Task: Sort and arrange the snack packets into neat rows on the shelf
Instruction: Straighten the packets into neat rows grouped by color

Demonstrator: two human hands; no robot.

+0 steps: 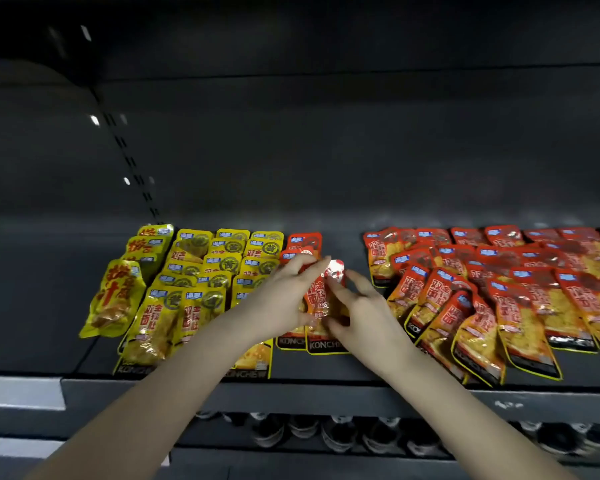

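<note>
Yellow snack packets lie in overlapping rows on the left of the dark shelf. A short column of red packets runs just right of them. Both my hands meet at the shelf's middle on one red packet that lies on this column. My left hand pinches its left edge and my right hand grips its right side and top corner. A loose, unsorted heap of red packets spreads over the right half of the shelf.
A larger yellow packet of another kind lies at the far left of the rows. The shelf's back wall is dark, with a slotted upright at the left. Dark bottle tops show on the shelf below.
</note>
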